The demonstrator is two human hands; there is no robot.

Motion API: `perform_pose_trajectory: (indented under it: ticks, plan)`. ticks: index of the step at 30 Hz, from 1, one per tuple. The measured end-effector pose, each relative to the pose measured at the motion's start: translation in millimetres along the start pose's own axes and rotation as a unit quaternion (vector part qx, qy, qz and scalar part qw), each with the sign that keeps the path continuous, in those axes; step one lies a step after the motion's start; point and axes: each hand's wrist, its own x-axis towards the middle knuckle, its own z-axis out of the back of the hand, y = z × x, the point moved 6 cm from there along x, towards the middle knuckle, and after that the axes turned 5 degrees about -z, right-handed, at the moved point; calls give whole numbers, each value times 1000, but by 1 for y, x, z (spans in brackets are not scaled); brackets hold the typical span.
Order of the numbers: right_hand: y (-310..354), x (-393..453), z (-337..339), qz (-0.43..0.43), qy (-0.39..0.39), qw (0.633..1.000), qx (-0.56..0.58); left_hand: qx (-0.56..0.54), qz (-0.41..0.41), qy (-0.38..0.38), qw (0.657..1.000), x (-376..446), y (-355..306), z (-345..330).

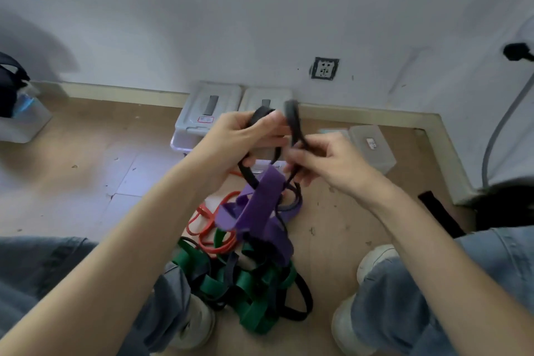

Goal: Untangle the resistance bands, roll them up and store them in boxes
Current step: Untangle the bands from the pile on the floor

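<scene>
A black band (294, 121) is lifted above the floor between both hands. My left hand (239, 139) grips one loop of it, and my right hand (326, 159) pinches another strand just to the right. A wide purple band (257, 211) hangs from the black one, still threaded through it. Below, on the floor between my feet, lies a tangle of green bands (248, 298), a thin red band (208, 225) and more black strands. Closed translucent boxes (208, 107) stand by the wall behind my hands.
A smaller lidded box (372, 147) sits at the right on the wooden floor. At the left stand a clear bin (26, 121) and a dark bag (8, 87). A wall socket (325, 68) and a grey cable (502, 124) are at the right. My shoes (372, 263) flank the pile.
</scene>
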Motion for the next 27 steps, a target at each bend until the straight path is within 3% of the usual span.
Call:
perform_pose_trajectory:
  ticks: [2,3,5,6,8,10,12,13,15,17,19,20,23,27]
  plan:
    - [4,-1,17,-2,-76,996,49,67,50,18,996,1,19,6]
    - [7,-3,28,0,-107,990,92,161,61,42,984,0,28,8]
    - [14,-6,39,5,-121,976,181,326,77,111,936,-4,48,9]
    - [18,-8,37,7,-102,972,211,328,88,140,930,-6,57,7]
    - [24,-9,23,18,-48,961,273,212,105,198,951,-13,66,-5]
    - [28,-8,20,44,-36,934,352,145,114,269,945,-21,71,-23]
    - [27,-7,37,68,-67,895,435,175,95,281,939,-23,77,-32]
    - [22,-6,46,60,-82,882,460,177,84,251,948,-20,74,-31]
    - [3,-5,49,-2,-67,910,410,93,57,137,985,-10,54,-19]
    - [-12,-7,27,-70,31,970,233,-50,9,49,998,0,22,-5]
    - [-12,-10,-1,-53,122,984,119,-96,-30,7,995,5,-3,2]
    - [-7,-10,-10,-23,129,987,97,-83,-29,-12,996,5,-6,3]
    - [5,-2,-17,37,62,997,-24,-51,11,-56,997,0,7,0]
    - [0,4,0,20,-78,989,-123,-46,-1,-89,995,-1,15,16]
